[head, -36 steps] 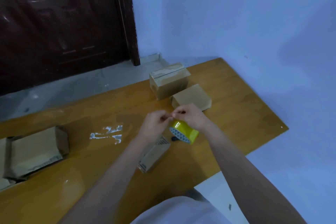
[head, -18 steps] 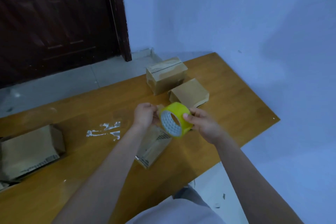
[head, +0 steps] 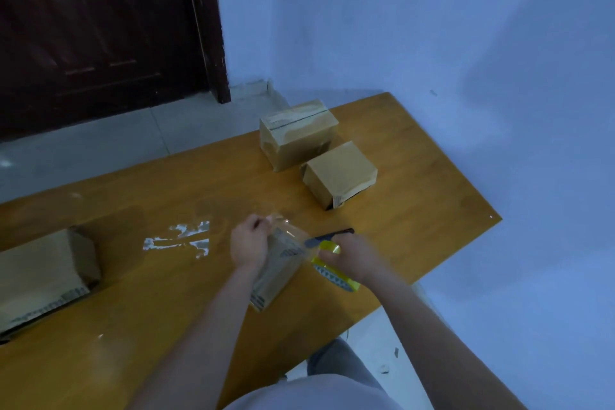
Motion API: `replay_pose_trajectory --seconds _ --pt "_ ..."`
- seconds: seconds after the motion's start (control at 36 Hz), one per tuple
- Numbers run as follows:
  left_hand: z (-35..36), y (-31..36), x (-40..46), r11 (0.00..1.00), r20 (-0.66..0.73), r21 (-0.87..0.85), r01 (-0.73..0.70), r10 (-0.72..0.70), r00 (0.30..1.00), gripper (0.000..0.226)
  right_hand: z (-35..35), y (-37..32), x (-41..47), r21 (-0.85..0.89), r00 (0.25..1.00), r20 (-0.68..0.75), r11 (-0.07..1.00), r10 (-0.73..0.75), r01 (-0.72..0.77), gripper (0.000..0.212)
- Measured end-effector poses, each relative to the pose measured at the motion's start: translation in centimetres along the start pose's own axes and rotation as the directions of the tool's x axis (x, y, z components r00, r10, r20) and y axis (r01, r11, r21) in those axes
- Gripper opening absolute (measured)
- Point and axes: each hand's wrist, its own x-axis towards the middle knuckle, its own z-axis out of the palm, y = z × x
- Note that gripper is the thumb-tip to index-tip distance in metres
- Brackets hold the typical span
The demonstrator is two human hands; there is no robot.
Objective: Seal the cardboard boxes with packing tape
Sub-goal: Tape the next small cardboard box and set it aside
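Note:
A small cardboard box (head: 271, 280) lies in front of me on the wooden table (head: 416, 196). My left hand (head: 250, 241) pinches the free end of clear tape (head: 291, 233) above the box's far end. My right hand (head: 357, 260) grips the yellow tape roll (head: 334, 273) just right of the box, with a strip stretched between the two hands. Two more boxes stand at the far side: a taped one (head: 298, 133) and a smaller one (head: 339, 171) in front of it.
A dark, thin tool (head: 329, 236) lies on the table just beyond my right hand. A larger box (head: 40, 280) lies on its side at the left. White residue (head: 183, 238) marks the tabletop. The table's right edge drops to the floor; a dark door (head: 100, 27) stands behind.
The roll was held up between both hands; now my right hand has pulled it down and right, drawing out a strip, while my left hand keeps the tape end over the box.

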Motion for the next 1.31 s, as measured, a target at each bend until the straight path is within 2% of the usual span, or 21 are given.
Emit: replay_pose_trajectory --seconds 0.08,0.22,0.31,0.44,0.61,0.72,0.83,0.89,0.94,1.0,1.08,1.14,1.22,1.31 --pt "0.3 -0.6 0.1 0.999 -0.011 -0.039 0.034 -0.034 0.999 0.021 1.2 0.4 0.6 0.017 1.000 0.010 1.000 0.000 0.000 0.030" --pt "0.4 -0.7 0.7 0.999 0.013 -0.022 0.041 -0.040 0.999 0.020 2.1 1.1 1.3 0.037 1.000 0.007 0.999 -0.026 0.026 0.047" --pt "0.5 -0.9 0.9 0.999 0.015 -0.005 0.043 -0.043 0.999 0.021 2.2 1.3 1.4 0.072 1.000 0.014 0.997 -0.025 0.024 0.066" --pt "0.5 -0.9 1.2 0.997 0.014 -0.024 0.075 -0.075 0.997 0.021 2.6 1.2 1.5 0.063 0.999 0.040 0.998 -0.030 0.028 0.046" --pt "0.4 -0.7 1.7 0.982 0.052 -0.021 0.187 -0.185 0.981 0.022 2.9 1.5 1.8 0.106 0.999 0.047 0.994 -0.013 0.008 0.043" --pt "0.1 -0.6 2.3 0.968 0.127 0.030 0.247 -0.249 0.960 0.020 3.1 1.7 2.0 0.122 0.997 0.072 0.992 -0.002 -0.007 0.043" --pt "-0.9 0.0 3.1 0.952 0.249 0.200 0.231 -0.277 0.928 0.026 3.1 1.5 2.0 0.104 0.995 0.095 0.995 -0.003 -0.007 0.047" --pt "-1.2 0.4 3.6 0.928 0.261 0.268 0.258 -0.328 0.908 0.034 3.2 1.4 2.2 0.116 0.995 0.097 0.993 -0.001 -0.010 0.048" --pt "-1.2 0.6 3.9 0.906 0.268 0.280 0.317 -0.391 0.881 0.034 3.5 1.4 2.5 0.132 0.996 0.086 0.991 -0.001 -0.011 0.050" --pt "-0.9 0.2 4.2 0.887 0.290 0.250 0.389 -0.452 0.844 0.023 3.6 1.5 2.5 0.137 0.997 0.082 0.991 -0.001 -0.010 0.051" --pt "-0.5 -0.7 3.8 0.855 0.310 0.201 0.477 -0.518 0.797 0.026 4.1 1.9 2.6 0.166 0.998 0.049 0.986 -0.032 0.024 0.061" --pt "-0.2 -0.8 3.3 0.858 0.262 0.167 0.487 -0.514 0.817 0.024 4.5 2.2 2.6 0.189 0.998 0.034 0.981 -0.050 0.042 0.065" --pt "0.5 -0.7 2.8 0.893 0.117 0.225 0.390 -0.422 0.899 0.016 4.1 1.8 1.9 0.210 0.999 0.032 0.977 -0.039 0.031 0.040" --pt "0.9 -0.5 2.5 0.899 0.043 0.337 0.279 -0.311 0.949 0.024 4.0 1.6 0.9 0.261 0.999 0.027 0.965 -0.035 0.026 0.034"
